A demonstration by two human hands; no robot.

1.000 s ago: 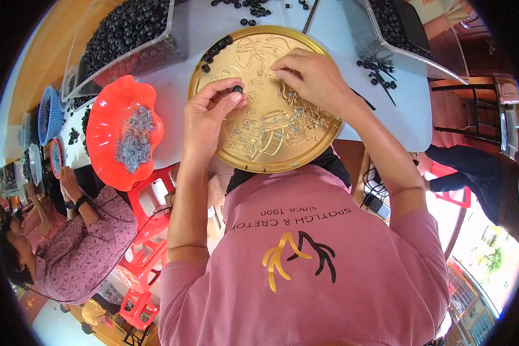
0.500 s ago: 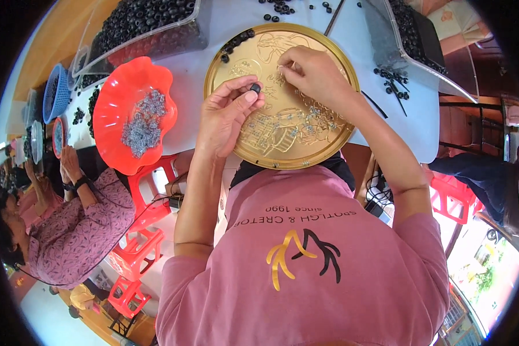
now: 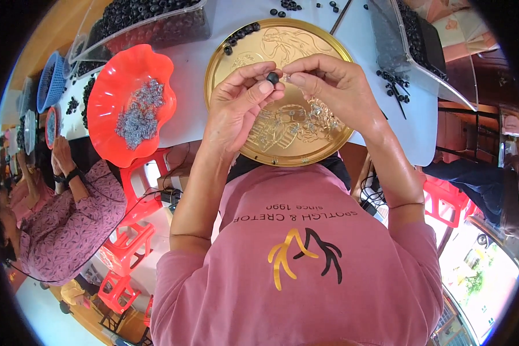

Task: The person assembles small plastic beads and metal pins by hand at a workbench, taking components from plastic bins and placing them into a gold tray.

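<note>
Between thumb and fingers, my left hand pinches a small round black piece, a ring or bead in shape. My right hand is beside it, thumb and forefinger pinched together close to the black piece; what they hold, if anything, is too small to name. Both hands are above a round gold tray with embossed figures. Small clear-grey bits are scattered on the tray's near right part. A row of black round pieces lies along its far left rim.
Left of the tray stands a red wavy-edged bowl holding a heap of clear-grey bits. Clear bins of black pieces stand at the far left and far right. A thin dark rod lies beyond the tray. Another person sits at left.
My right hand has come from over the tray toward my left hand, and the two now nearly meet. My left hand has risen slightly to the right, still pinching the black piece.
</note>
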